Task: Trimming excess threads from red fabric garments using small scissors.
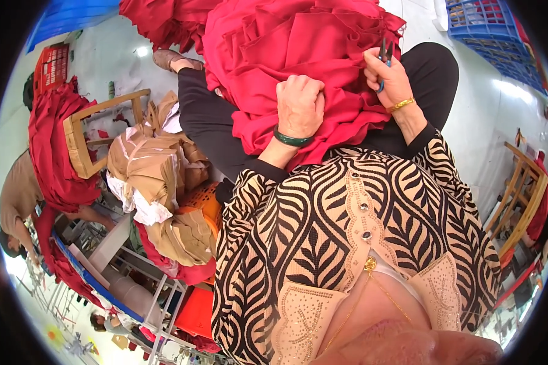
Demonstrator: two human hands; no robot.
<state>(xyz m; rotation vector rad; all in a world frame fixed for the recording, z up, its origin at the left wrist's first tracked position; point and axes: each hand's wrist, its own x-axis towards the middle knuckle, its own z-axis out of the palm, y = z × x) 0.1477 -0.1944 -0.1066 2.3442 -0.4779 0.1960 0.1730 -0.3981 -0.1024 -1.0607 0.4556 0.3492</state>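
A large heap of red fabric lies over my lap and between my knees. My left hand, with a dark green bangle at its wrist, is closed on a fold of this fabric near the middle of the heap. At the heap's right side, my right hand holds small thread snips with blue handles, their dark blades pointing away from me and apart. The thumb and forefinger of that hand are near the fabric's edge; whether they pinch it I cannot tell.
Bundled brown paper and an orange basket stand close at my left, beside a wooden stool frame. A co-worker bends near more red fabric at far left. Blue plastic crates are at upper right; a wooden rack is at right.
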